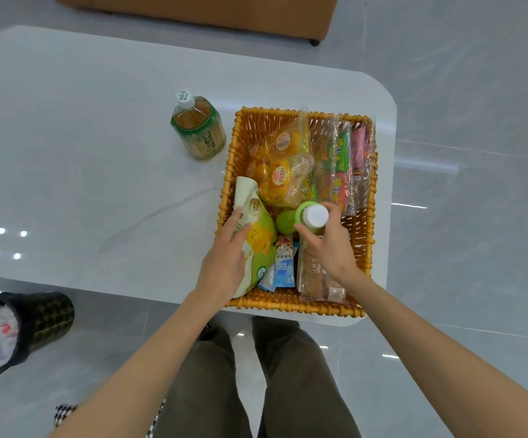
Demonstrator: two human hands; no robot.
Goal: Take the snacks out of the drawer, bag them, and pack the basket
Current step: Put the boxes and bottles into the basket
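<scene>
Floor at the far left carries a black bin (19, 330) with a white liner. On the pale surface (98, 153) a tea bottle (198, 128) stands upright by itself, just beside the left wall of the wicker basket (294, 306), not yet packed. The basket sits at the surface's near right corner and is already crowded.

The left hand (224, 260) lies with fingers straight and flat on a green snack bag (258, 238) leaning along the basket's left side, seemingly steadying it. Behind that rests a clear bag of yellow cakes (280, 172). A blue packet (284, 263) and a bag of biscuits (314, 276) fill the near end.

The right hand (329, 245) has its fingers curled round the neck of a green bottle (314, 215) with a white cap, upright in the basket's middle. Whether it rests on the bottom cannot be told. Bagged red and green packets (338, 165) line the right wall.

Bagging looks done and most snacks are in. Seating this bottle and adding the tea bottle seem left. The drawer is out of view.
</scene>
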